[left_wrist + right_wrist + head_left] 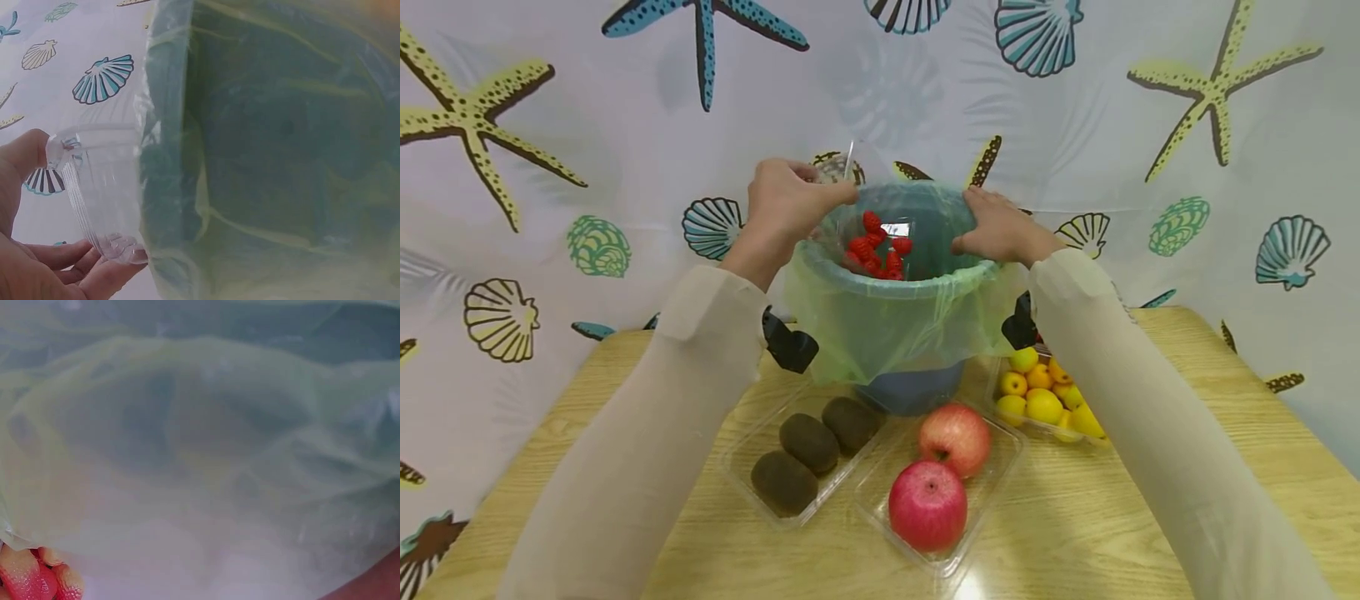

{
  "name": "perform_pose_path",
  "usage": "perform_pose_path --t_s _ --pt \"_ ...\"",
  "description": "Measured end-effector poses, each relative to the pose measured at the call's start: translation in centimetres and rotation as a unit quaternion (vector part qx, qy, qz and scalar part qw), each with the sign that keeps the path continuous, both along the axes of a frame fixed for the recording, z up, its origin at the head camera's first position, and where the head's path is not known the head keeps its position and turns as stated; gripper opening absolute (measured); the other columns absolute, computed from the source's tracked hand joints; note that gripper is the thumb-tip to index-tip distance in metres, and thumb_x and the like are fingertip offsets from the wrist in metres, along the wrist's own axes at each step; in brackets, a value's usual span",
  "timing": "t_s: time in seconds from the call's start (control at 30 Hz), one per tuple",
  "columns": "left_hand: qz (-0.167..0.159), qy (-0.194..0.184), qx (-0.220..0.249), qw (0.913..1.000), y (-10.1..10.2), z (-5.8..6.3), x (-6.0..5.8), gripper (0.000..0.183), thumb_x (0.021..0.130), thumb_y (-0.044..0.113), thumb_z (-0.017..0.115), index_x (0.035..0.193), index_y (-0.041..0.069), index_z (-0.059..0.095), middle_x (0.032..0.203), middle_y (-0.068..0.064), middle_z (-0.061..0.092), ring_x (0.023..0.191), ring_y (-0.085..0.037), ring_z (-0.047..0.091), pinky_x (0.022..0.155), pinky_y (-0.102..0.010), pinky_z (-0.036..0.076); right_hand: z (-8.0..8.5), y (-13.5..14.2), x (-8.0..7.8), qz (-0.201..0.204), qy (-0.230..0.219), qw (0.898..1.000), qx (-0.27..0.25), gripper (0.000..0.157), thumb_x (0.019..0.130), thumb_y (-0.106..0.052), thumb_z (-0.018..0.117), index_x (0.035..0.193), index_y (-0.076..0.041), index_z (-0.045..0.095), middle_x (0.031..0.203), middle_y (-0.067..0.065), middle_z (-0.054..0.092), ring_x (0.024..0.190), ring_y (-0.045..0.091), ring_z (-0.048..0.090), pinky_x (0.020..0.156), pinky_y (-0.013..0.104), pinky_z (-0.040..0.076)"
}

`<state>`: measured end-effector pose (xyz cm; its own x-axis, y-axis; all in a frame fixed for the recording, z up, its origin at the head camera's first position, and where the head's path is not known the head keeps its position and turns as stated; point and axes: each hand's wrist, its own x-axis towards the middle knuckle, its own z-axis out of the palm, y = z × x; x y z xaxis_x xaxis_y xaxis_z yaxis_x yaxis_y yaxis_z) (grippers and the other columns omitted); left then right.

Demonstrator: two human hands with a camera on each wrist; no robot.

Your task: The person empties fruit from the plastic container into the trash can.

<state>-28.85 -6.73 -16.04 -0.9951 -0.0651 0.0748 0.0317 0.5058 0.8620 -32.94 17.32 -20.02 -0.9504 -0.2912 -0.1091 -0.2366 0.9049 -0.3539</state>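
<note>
A blue trash bin [906, 392] stands on the table, lined with a thin yellow-green bag [865, 333] folded over its rim. My left hand [790, 204] pinches a clear plastic container [103, 181] tilted at the bin's left rim. Red raspberries [872, 254] show inside the bin's mouth; whether they lie in the container or on the bag, I cannot tell. On the right rim, my right hand [1007, 227] grips the bin's edge through the bag, thumb inside. The right wrist view is mostly filled by the bag.
In front of the bin are a clear tray [782, 521] of dark brown kiwis [808, 442] and another tray [943, 571] with two red apples [928, 507]. Small yellow and orange fruits [1043, 406] fill a box at right. Strawberries [44, 578] appear low in the right wrist view.
</note>
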Motion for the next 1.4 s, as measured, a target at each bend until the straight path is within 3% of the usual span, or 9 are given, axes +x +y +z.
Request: perform_pose_path --t_s 0.07,0.3,0.5,0.6,0.77,1.27,1.4 --pt "-0.005 0.002 0.002 1.0 -0.11 0.02 0.04 0.062 0.084 0.032 0.068 0.135 0.005 0.046 0.139 -0.007 0.044 0.105 -0.016 0.05 0.079 -0.03 0.054 -0.02 -0.01 -0.02 -0.001 0.002 1.0 0.003 0.082 0.095 -0.028 0.049 0.153 -0.002 -0.002 0.161 0.014 -0.007 0.148 0.032 -0.005 0.12 0.047 0.003" --pt "-0.036 0.021 -0.003 0.9991 -0.44 -0.16 0.13 0.065 0.084 0.03 0.069 0.14 0.006 0.045 0.139 -0.008 0.048 0.109 -0.019 0.053 0.086 -0.033 0.052 -0.03 -0.07 -0.07 0.0 0.004 1.0 0.01 0.082 0.095 -0.028 0.049 0.153 -0.002 -0.002 0.16 0.015 -0.007 0.148 0.032 -0.005 0.12 0.046 0.003" --pt "-0.065 0.067 -0.013 0.9956 -0.34 -0.26 0.25 0.051 0.084 0.025 0.069 0.127 0.002 0.054 0.13 -0.01 0.052 0.122 -0.02 0.046 0.101 -0.035 0.045 0.11 -0.1 -0.02 0.001 0.004 1.0 0.009 0.082 0.095 -0.028 0.049 0.153 -0.002 -0.003 0.16 0.015 -0.007 0.148 0.032 -0.005 0.12 0.046 0.003" --pt "-0.071 0.067 -0.014 0.9951 -0.19 -0.33 0.27 0.049 0.084 0.025 0.068 0.124 0.001 0.054 0.128 -0.01 0.052 0.12 -0.02 0.046 0.1 -0.036 0.045 0.15 -0.1 0.06 0.0 0.004 1.0 0.005 0.082 0.095 -0.028 0.049 0.153 -0.002 -0.003 0.16 0.015 -0.007 0.148 0.032 -0.005 0.12 0.046 0.003" --pt "-0.081 0.07 -0.026 0.9939 -0.26 -0.4 0.32 0.061 0.084 0.026 0.069 0.136 0.002 0.049 0.136 -0.011 0.049 0.123 -0.022 0.046 0.103 -0.038 0.044 0.04 -0.18 0.06 0.006 0.002 1.0 0.001 0.081 0.095 -0.028 0.048 0.153 -0.002 -0.003 0.16 0.015 -0.007 0.148 0.032 -0.005 0.12 0.046 0.003" --pt "-0.093 0.097 -0.033 0.9904 -0.28 -0.17 0.63 0.063 0.083 0.025 0.071 0.137 0.004 0.048 0.134 -0.011 0.049 0.122 -0.024 0.045 0.101 -0.039 0.044 0.13 -0.15 0.21 0.004 0.0 1.0 0.004 0.081 0.096 -0.028 0.048 0.153 -0.003 -0.004 0.16 0.014 -0.009 0.148 0.031 -0.005 0.12 0.048 0.005" --pt "-0.1 0.121 -0.038 0.9869 -0.3 -0.34 0.73 0.064 0.082 0.024 0.071 0.138 0.004 0.047 0.134 -0.012 0.051 0.119 -0.025 0.048 0.099 -0.04 0.045 0.02 -0.25 0.14 0.004 0.002 1.0 0.004 0.081 0.096 -0.028 0.048 0.153 -0.002 -0.004 0.16 0.015 -0.008 0.148 0.031 -0.005 0.12 0.047 0.005"
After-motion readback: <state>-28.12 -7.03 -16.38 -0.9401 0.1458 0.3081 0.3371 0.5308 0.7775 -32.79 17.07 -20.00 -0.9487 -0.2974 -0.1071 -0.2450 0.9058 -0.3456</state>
